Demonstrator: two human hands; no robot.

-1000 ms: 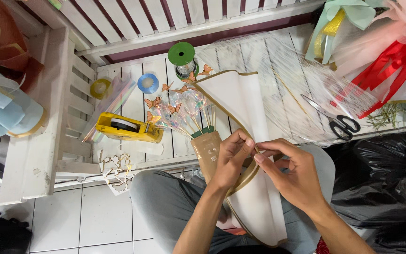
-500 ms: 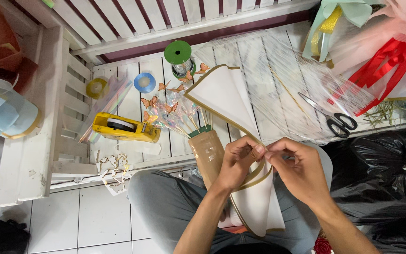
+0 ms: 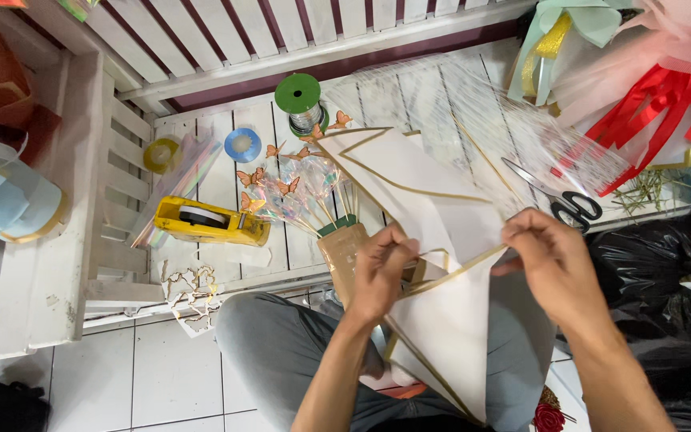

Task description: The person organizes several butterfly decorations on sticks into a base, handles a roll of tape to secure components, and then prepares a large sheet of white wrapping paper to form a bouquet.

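Observation:
A white wrapping sheet with gold edging (image 3: 441, 320) lies folded over my lap and the front of a white slatted table (image 3: 225, 192). My left hand (image 3: 377, 272) pinches the sheet against the brown-wrapped stem of a small bouquet (image 3: 341, 248). Clear bubbles and orange butterfly picks (image 3: 289, 188) fan out from that stem toward the upper left. My right hand (image 3: 549, 264) grips the sheet's gold-trimmed edge further right and holds it away from the left hand.
A yellow tape dispenser (image 3: 209, 222) lies left of the bouquet. Behind it are a green ribbon spool (image 3: 297, 92), a blue tape roll (image 3: 242, 145) and a yellow tape roll (image 3: 161, 154). Black-handled scissors (image 3: 557, 200) rest on clear cellophane. Red ribbon (image 3: 657, 104) is piled far right.
My two hands, close together a second ago, have drawn apart. The right hand has moved rightward along the sheet's gold edge while the left stays at the stem.

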